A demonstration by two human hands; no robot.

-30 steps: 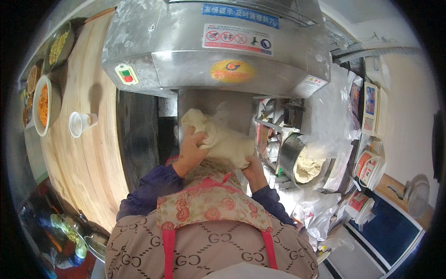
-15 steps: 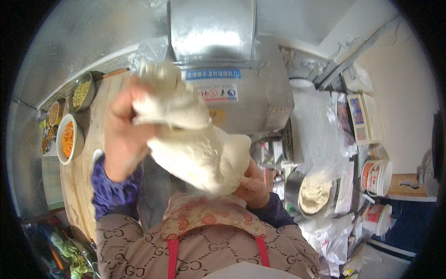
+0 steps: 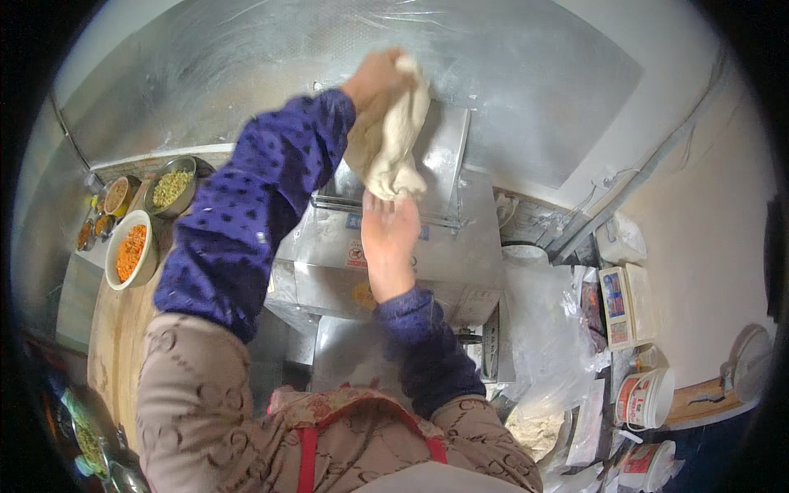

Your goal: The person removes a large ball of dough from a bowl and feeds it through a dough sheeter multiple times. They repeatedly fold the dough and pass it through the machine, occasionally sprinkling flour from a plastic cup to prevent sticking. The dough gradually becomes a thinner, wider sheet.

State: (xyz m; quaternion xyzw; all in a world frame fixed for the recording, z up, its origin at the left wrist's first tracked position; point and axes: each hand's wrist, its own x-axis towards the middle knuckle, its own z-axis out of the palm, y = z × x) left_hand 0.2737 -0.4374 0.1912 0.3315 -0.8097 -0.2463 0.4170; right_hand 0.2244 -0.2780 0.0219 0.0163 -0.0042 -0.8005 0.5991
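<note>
A long, pale lump of dough (image 3: pixel 400 131) hangs over the raised metal top (image 3: pixel 445 152) of a boxy steel machine (image 3: pixel 316 251). My left hand (image 3: pixel 380 80) is closed on its upper end, arm stretched far forward. At the lower end, my right hand (image 3: pixel 389 238) supports the dough from beneath, palm showing; its fingertips are partly hidden by the dough. Whether the dough touches the metal behind it, I cannot tell.
On the left, a wooden board (image 3: pixel 115 345) stands near a bowl of orange shreds (image 3: pixel 131 253) and a bowl of chopped green pieces (image 3: pixel 171 189). To the right lie clear plastic sheeting (image 3: pixel 542 320), more dough (image 3: pixel 538 431) and white tubs (image 3: pixel 645 398). A metal wall (image 3: pixel 526 90) rises behind.
Both my hands have carried the dough forward and up, from close to my chest to over the machine's top. The dough now hangs lengthwise, and the view has shifted.
</note>
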